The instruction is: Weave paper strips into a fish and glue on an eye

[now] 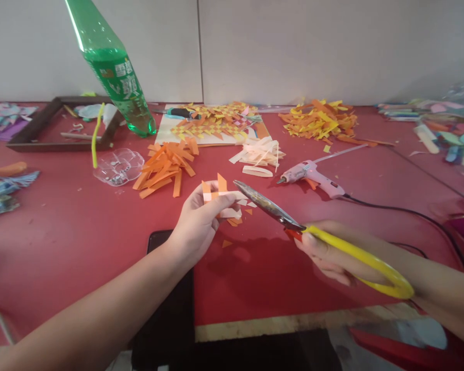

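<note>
Left hand (197, 221) pinches folded paper strips; right hand (328, 252) grasps scissors

Clock directions run from the left hand, with twelve straight ahead across the red table (247, 288). Nearest, at seven, lies a flat black object (168, 293), partly under the forearm. The right hand, at three, is closed around the scissors (268, 203) by their yellow handle, the blades looking shut and pointing toward ten, tip just beside the held work. Thumb and fingers of the left hand clasp the folded paper strips (213, 195), orange and white. Small orange scraps (227, 243) lie at four.

Farther out, a clear dish (119, 167) sits at ten, an orange strip pile (166, 167) at eleven, a pale strip pile (261, 152) between one and two, and a pink glue gun (317, 179) at two.

Farthest, a wooden frame (18, 135) lies at ten, a green bottle (118, 77) stands at eleven, patterned paper pieces (212, 129) cover a pale board (163, 132) at twelve, and a yellow-and-orange heap (319, 121) rests between one and two.
</note>
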